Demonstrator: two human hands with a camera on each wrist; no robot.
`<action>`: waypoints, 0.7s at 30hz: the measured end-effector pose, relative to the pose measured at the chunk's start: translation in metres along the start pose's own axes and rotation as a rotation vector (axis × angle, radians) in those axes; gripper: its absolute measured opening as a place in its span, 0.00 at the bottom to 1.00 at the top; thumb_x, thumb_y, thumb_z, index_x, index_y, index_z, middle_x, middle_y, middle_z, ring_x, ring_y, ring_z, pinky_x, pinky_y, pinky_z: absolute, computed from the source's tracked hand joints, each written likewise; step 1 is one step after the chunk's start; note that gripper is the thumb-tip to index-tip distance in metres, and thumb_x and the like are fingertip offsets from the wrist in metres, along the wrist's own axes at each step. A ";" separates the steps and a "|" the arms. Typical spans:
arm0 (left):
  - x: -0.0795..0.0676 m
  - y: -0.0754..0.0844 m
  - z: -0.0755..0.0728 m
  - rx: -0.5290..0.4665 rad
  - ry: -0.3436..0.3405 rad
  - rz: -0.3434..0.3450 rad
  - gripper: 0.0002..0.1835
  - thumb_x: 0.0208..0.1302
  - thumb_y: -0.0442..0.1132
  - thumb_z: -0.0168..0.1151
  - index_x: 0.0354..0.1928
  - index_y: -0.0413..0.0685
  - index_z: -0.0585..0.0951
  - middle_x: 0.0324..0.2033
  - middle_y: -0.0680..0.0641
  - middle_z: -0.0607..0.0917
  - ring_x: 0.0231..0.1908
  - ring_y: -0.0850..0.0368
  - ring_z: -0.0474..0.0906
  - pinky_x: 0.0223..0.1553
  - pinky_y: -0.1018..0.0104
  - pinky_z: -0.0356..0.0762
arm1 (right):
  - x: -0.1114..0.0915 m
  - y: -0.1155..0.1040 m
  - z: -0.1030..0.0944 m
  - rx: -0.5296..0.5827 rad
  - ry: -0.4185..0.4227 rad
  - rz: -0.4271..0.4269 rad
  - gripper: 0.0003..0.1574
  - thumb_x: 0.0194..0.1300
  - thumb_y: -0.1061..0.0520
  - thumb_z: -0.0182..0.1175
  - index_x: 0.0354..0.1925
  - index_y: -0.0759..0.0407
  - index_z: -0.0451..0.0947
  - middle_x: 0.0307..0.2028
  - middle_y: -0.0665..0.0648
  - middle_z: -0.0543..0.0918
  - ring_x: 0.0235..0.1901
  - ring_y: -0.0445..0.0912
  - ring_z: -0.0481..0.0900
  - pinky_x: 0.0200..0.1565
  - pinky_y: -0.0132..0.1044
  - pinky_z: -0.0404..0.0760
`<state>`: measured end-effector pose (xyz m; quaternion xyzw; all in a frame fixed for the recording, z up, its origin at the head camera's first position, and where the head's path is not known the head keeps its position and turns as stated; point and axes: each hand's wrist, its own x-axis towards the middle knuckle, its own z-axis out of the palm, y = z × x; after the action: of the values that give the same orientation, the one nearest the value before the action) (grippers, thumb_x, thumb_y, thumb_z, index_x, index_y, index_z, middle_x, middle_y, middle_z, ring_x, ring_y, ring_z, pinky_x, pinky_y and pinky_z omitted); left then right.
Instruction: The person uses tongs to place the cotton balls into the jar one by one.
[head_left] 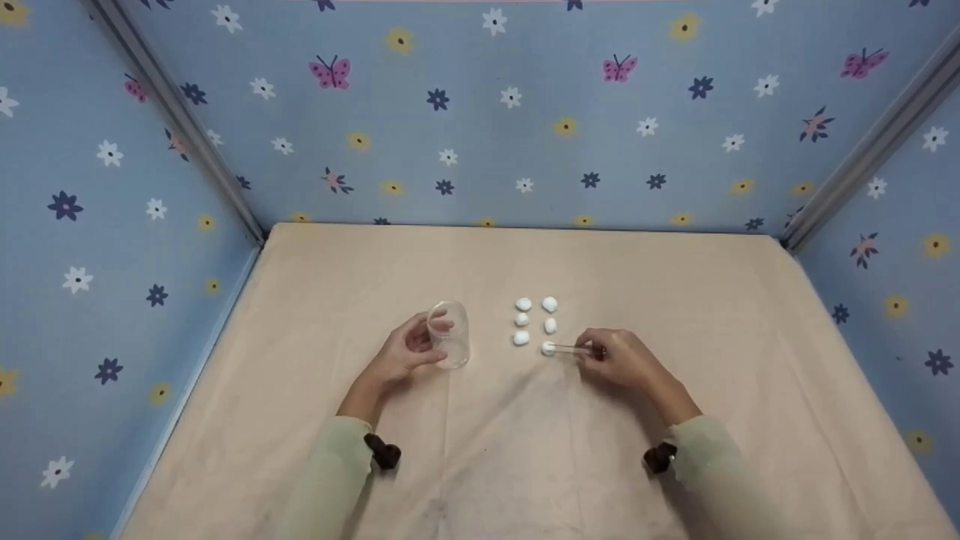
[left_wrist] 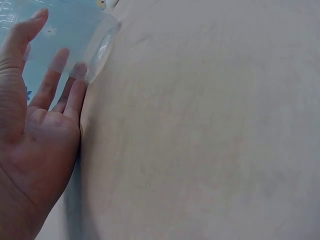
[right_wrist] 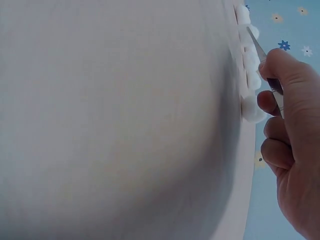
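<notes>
My left hand (head_left: 400, 351) holds a clear plastic cup (head_left: 456, 351), thumb on the near side and fingers behind its wall. In the left wrist view the fingertips show through the clear wall of the cup (left_wrist: 82, 37). To the right, my right hand (head_left: 628, 361) pinches a pair of metal tweezers (head_left: 568, 349) between thumb and fingers. The tweezer tips point left and lie at the nearest white cotton ball (head_left: 547, 349) on the table. In the right wrist view the tweezers (right_wrist: 258, 46) overlap the row of cotton balls.
Several more cotton balls (head_left: 523, 304) lie in two short columns between the hands, on a table (head_left: 487, 450) under a wrinkled beige cloth. Blue walls (head_left: 510, 135) with flowers and butterflies stand behind and at both sides, with grey posts (head_left: 180, 112) at the corners.
</notes>
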<state>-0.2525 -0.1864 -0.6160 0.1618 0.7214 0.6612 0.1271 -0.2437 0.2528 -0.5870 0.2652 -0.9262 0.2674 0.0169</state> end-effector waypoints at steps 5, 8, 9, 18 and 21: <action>0.000 0.001 0.000 0.000 -0.004 -0.017 0.44 0.71 0.26 0.74 0.85 0.36 0.65 0.77 0.29 0.78 0.84 0.30 0.69 0.84 0.56 0.72 | -0.001 0.002 0.003 0.008 0.017 -0.007 0.07 0.69 0.64 0.72 0.45 0.58 0.91 0.35 0.56 0.93 0.30 0.38 0.76 0.35 0.35 0.77; -0.001 0.003 0.001 0.004 -0.001 -0.027 0.44 0.71 0.26 0.74 0.85 0.37 0.65 0.77 0.29 0.77 0.84 0.31 0.69 0.85 0.50 0.70 | -0.002 0.002 0.004 0.006 0.034 -0.017 0.07 0.68 0.64 0.73 0.44 0.59 0.91 0.35 0.56 0.93 0.31 0.39 0.78 0.36 0.35 0.79; -0.002 0.003 0.001 0.008 0.001 -0.030 0.44 0.71 0.26 0.75 0.85 0.37 0.65 0.77 0.29 0.78 0.84 0.31 0.69 0.85 0.49 0.70 | -0.002 0.003 0.005 0.005 0.042 -0.024 0.07 0.68 0.64 0.73 0.44 0.59 0.91 0.35 0.56 0.94 0.31 0.39 0.78 0.36 0.36 0.79; -0.001 0.002 0.001 0.011 0.015 -0.046 0.44 0.72 0.28 0.75 0.85 0.38 0.66 0.77 0.30 0.78 0.84 0.31 0.69 0.87 0.40 0.64 | -0.002 0.004 0.006 0.013 0.053 -0.032 0.05 0.70 0.63 0.73 0.44 0.57 0.91 0.36 0.56 0.95 0.32 0.41 0.81 0.38 0.38 0.81; -0.001 0.002 0.001 0.009 0.018 -0.050 0.44 0.72 0.27 0.75 0.85 0.38 0.66 0.78 0.30 0.78 0.84 0.31 0.68 0.88 0.39 0.64 | -0.002 0.003 0.005 0.012 0.050 -0.032 0.06 0.70 0.63 0.73 0.45 0.57 0.91 0.37 0.56 0.95 0.33 0.43 0.83 0.39 0.40 0.83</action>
<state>-0.2510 -0.1859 -0.6139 0.1384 0.7291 0.6562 0.1363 -0.2432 0.2536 -0.5935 0.2733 -0.9196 0.2790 0.0426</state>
